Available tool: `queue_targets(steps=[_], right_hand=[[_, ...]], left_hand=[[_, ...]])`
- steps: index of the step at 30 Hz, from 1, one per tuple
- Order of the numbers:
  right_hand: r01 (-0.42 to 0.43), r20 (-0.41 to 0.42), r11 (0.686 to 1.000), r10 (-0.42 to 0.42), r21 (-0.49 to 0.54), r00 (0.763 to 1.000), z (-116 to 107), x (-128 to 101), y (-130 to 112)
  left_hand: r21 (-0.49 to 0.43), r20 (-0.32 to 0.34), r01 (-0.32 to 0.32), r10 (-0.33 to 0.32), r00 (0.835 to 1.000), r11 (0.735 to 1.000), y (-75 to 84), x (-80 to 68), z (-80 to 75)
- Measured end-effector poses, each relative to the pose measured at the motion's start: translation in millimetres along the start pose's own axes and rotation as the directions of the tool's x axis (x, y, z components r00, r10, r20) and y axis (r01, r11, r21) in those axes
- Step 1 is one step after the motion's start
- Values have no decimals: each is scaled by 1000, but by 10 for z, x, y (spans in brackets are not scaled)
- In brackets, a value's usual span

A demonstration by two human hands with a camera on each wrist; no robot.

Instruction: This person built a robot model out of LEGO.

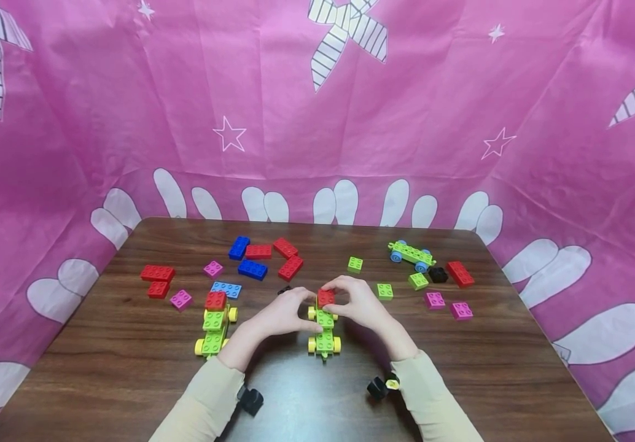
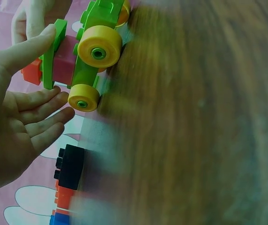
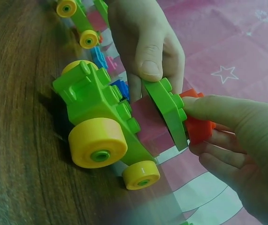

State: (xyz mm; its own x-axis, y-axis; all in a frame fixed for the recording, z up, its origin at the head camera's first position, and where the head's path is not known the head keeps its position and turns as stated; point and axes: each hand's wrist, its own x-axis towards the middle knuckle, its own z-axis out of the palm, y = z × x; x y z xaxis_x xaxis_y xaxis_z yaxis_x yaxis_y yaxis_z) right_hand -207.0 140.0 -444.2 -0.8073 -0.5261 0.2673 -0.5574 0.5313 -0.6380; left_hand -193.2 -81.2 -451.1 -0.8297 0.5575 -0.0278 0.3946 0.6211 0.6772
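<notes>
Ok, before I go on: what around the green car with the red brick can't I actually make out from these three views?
- Whether the red brick is fully seated on the green car: head view, both hands' fingers cover its sides; right wrist view, a green plate hides the joint.
- Table surface: blurred in the left wrist view.
- Black brick behind the left hand: head view, mostly hidden.
- Right hand: palm hidden in every view.
</notes>
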Motion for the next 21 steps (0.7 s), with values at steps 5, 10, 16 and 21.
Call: queue_targets(steps=[5,10,16,21], right_hand=[[-14,-4,1000,14,-5,1000,-2,-9,-11],[-21,-6,1000,21,-8,1000,4,-12,-21],[-35,-8,999,35,2,999,11,-3,-39],[-54,4,998,54,17,999,13,13,-55]], left_hand=[[-8,4,2,-2,1000,1000,-3,12,10],[-20,2,-2,2,1000,1000,-5,21,17],[-38,4,2,-2,1000,999,-7,21,17],[-60,4,10,-10,1000,998,-1,19,12]])
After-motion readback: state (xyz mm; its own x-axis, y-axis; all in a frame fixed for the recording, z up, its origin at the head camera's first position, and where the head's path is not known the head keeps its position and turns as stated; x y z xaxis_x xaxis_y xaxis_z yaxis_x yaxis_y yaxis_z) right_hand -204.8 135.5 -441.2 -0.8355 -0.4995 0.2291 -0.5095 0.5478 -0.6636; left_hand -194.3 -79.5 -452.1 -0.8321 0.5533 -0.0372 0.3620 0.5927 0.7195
